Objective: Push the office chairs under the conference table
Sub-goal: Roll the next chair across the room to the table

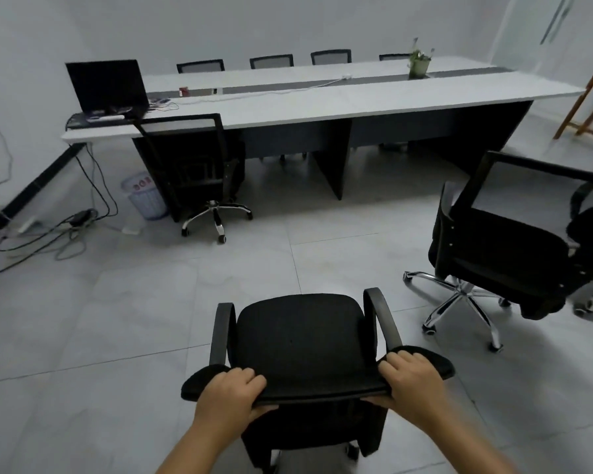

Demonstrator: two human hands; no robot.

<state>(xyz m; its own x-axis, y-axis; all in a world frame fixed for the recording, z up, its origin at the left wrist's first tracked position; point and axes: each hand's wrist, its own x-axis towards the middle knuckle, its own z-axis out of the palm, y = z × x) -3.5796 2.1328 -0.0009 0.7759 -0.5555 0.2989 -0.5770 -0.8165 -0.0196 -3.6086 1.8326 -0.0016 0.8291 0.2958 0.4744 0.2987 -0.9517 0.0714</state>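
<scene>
Near chair (302, 343): black, armrests, seat facing the table, out on open floor, well apart from it.
Right chair (507, 248): black mesh back, chrome base, angled away, not tucked.
Left chair (192, 165): pushed in at the table edge.
Conference table (356, 97): long, white top, dark panels, four chair backs behind it.

Office mtg room. Long white conference table (322, 100) w/ dark centre strip, mesh-back office chairs (271, 61) tucked along its far side, more swivel chairs (504, 241) loose on the grey tile floor (117, 319). Open laptop (108, 85) at the surface's left end, cables (48, 230) on floor, wastebasket (144, 196) below, potted plant (419, 65) on top.
</scene>
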